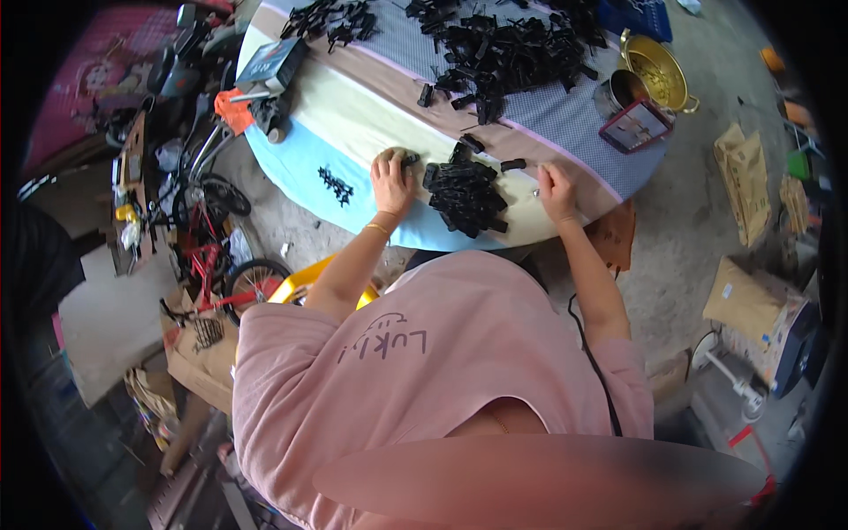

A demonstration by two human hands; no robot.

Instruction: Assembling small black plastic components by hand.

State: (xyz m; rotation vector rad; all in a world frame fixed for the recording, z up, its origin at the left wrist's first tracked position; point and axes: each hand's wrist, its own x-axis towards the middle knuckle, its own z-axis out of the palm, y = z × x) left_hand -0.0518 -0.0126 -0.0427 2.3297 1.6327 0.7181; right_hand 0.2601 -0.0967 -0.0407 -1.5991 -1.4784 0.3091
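Observation:
My left hand (391,183) rests at the near side of the round table, its fingers closed around a small black plastic part (410,160). To its right lies a dense pile of black plastic parts (464,196). A single black piece (513,164) sits between that pile and my right hand (556,191). The right hand is closed with its fingertips pressed together near the cloth; whatever they hold is too small to make out. Left of my left hand is a small cluster of tiny black pieces (335,185).
A striped cloth (344,106) covers the table. A larger heap of black parts (503,57) spreads across the far side. At right stand a phone (636,125), a metal cup (621,91) and a gold pot (678,75). A box (272,64) lies far left; a red bicycle (210,274) stands beyond.

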